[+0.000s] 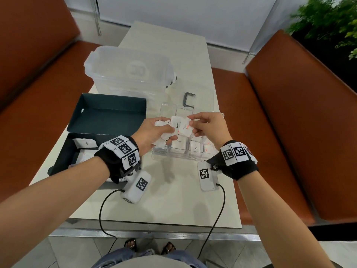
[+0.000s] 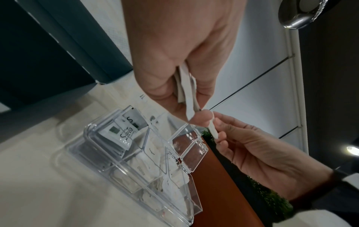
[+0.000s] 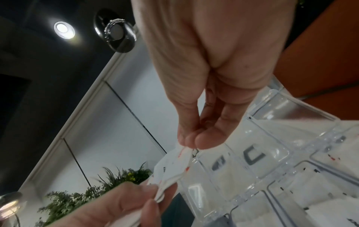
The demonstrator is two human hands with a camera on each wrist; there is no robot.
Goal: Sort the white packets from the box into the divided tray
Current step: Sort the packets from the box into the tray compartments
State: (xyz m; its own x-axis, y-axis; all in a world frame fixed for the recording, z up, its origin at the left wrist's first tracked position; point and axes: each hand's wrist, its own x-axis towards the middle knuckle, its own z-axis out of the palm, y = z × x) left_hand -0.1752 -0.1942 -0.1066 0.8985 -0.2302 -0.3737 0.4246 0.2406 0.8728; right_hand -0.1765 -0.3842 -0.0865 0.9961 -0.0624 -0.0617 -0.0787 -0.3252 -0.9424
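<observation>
- White packets (image 1: 164, 136): a bunch held in the left hand (image 1: 152, 132) above the near-left part of the divided tray (image 1: 173, 154); fingers curled round the bunch, thumb on top.
- One packet with red print (image 1: 185, 128) sticks out of the bunch toward the right hand (image 1: 208, 128); right thumb and fingers (image 3: 204, 141) pinch its far edge. Beside it, a packet reading "Pepper" (image 1: 176, 125) fans out of the same bunch.
- Left wrist view: packet edges (image 2: 186, 92) seen end-on between left thumb and fingers; the right hand's fingers (image 2: 219, 130) meet a packet edge just beyond.
- Divided tray: clear plastic, sits on the desk (image 1: 173, 200) in front of the person, right of the box (image 1: 77, 147). Near compartments hold packets already: one reads "Sugar" (image 1: 178, 142), another "Pepper" (image 1: 196, 147), a third has red print (image 1: 207, 148).
- Left wrist view: an end compartment holds packets marked "Stevia" (image 2: 124, 133), standing tilted.
- Box: dark, open, lid (image 1: 108, 113) folded back; a few white packets remain inside (image 1: 85, 143).
- Clear lidded container (image 1: 127, 70) stands behind the box on the desk.
- Grey U-shaped piece (image 1: 188, 100) lies beyond the tray.
- Both wrists wear black straps with coded markers (image 1: 125, 149); cables trail off the desk's near edge.
</observation>
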